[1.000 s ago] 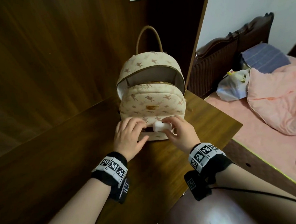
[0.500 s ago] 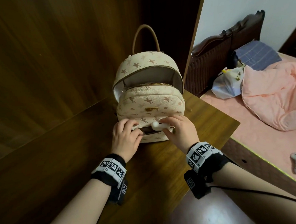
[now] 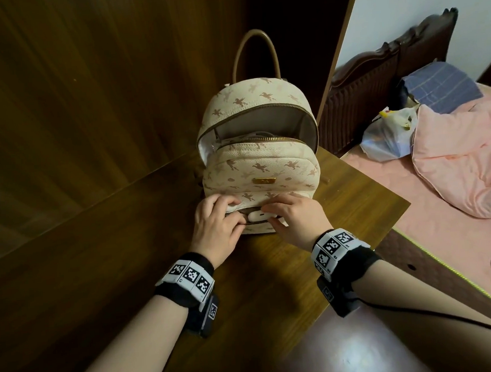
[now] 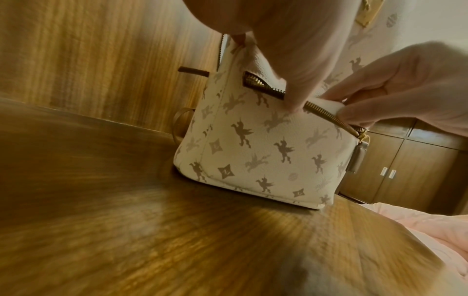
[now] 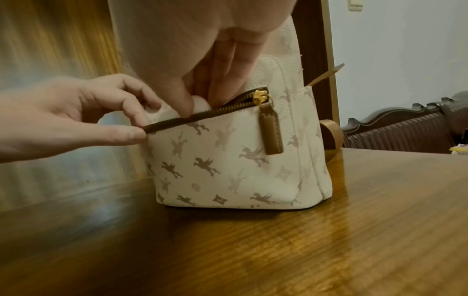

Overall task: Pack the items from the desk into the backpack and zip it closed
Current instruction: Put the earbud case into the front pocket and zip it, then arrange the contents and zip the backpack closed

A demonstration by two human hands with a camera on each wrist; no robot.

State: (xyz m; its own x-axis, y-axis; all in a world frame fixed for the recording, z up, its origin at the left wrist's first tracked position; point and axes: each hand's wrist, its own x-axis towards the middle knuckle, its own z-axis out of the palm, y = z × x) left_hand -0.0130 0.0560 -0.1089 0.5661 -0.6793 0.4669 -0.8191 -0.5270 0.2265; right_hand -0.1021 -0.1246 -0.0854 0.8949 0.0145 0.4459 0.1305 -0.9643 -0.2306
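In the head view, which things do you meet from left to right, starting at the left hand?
Left hand → small white case → right hand → plastic bag → pink blanket

Head view: high, looking down on desk (image 3: 128,266). Wrist views: low, close, facing backpack (image 4: 253,156) from opposite sides, apparently; shared: front pocket.
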